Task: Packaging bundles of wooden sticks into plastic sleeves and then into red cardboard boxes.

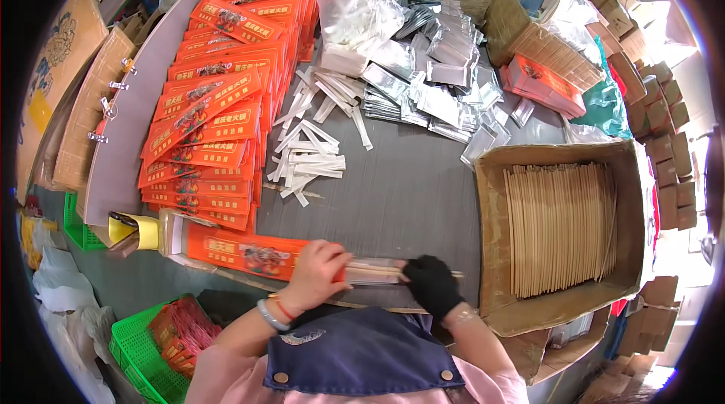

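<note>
A long red printed paper sleeve (242,254) lies along the table's near edge. My bare left hand (321,272) is closed on its right end, fingers bent over the opening. My right hand (434,285), in a black glove, grips a pair of wooden chopsticks (458,274) together with a clear flat packet (370,274). These stretch leftward from the glove to the sleeve's mouth under my left hand; how far they reach inside is hidden. Both hands are slightly blurred.
Overlapping red sleeves (211,132) are stacked at left. White paper strips (310,158) and silvery packets (438,94) lie mid-table. A cardboard box (491,230) of chopsticks stands at right. Below the table's left edge sits a green basket (128,343) with red packs.
</note>
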### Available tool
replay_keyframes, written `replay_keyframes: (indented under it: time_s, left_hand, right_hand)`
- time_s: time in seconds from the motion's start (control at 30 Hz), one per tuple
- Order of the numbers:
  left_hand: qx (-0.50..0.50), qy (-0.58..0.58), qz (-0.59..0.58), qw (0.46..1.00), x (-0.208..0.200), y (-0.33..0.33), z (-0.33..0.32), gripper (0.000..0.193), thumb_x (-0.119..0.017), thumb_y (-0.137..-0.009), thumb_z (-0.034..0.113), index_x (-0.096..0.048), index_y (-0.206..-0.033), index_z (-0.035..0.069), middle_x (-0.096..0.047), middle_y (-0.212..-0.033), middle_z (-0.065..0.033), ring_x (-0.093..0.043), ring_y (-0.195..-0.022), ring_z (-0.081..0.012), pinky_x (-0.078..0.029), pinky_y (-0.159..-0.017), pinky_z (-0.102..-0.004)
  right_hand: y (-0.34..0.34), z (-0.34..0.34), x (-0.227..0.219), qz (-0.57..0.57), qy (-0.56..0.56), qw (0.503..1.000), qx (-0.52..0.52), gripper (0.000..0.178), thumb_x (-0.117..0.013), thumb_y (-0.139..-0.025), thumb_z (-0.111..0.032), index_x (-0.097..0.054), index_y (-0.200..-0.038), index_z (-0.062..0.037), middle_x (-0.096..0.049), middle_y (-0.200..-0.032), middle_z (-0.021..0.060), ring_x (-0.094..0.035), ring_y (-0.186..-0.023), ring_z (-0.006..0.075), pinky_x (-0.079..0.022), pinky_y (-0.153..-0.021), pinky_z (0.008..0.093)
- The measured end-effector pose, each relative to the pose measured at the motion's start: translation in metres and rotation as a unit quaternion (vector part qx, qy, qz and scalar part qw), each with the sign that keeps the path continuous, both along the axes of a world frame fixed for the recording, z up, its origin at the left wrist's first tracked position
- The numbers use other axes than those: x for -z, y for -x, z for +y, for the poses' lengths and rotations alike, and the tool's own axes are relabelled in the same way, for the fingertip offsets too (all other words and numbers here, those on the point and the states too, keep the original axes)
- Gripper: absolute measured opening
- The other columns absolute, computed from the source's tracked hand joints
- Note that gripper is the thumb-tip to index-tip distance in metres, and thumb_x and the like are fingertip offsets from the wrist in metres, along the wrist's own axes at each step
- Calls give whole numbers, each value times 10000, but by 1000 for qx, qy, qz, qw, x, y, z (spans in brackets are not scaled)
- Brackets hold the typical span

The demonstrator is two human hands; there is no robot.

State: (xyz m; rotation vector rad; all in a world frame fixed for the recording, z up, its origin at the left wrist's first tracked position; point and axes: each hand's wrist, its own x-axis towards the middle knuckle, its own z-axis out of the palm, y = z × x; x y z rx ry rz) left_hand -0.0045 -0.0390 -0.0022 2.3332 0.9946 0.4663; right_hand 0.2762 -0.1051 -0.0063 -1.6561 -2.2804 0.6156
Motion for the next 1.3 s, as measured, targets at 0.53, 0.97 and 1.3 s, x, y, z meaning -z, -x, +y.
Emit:
replay_keyframes:
  time_s: [0.53, 0.97, 1.3]
  left_hand:
    - [22, -14, 19, 999, -2, -21, 19, 686, -864, -587, 231, -606, -1193, 43, -591, -1152, -88, -541, -1045, -287, -452, -926, -399]
    - [209, -95, 180, 956, -42, -37, 29, 233, -744, -686, 197, -652, -885, 119, -541, -993, -109, -538, -936, -311, -482, -747, -427]
    - [-131, -386, 165, 898, -182, 81, 192, 491, -729, -686, -18, -635, -1162, 56, -459, -1365, -175, -450, -1257, -380, -427, -1029, -455]
  right_hand:
    - [25, 2, 9, 142, 6, 941, 308, 341, -768, -754, -140, -535, -978, -33, -578, -965, 163, -615, -820, 342, -514, -734, 413]
    - [41, 19, -36, -123, 15, 992, 8, 611, -780, -656, -456, -594, -1119, -104, -610, -1098, 101, -534, -1118, 276, -365, -934, 493]
    - [-8, 34, -40, -99, 18, 976, 192, 606, -815, -685, -366, -613, -1156, -42, -643, -1005, 156, -616, -980, 374, -477, -877, 460]
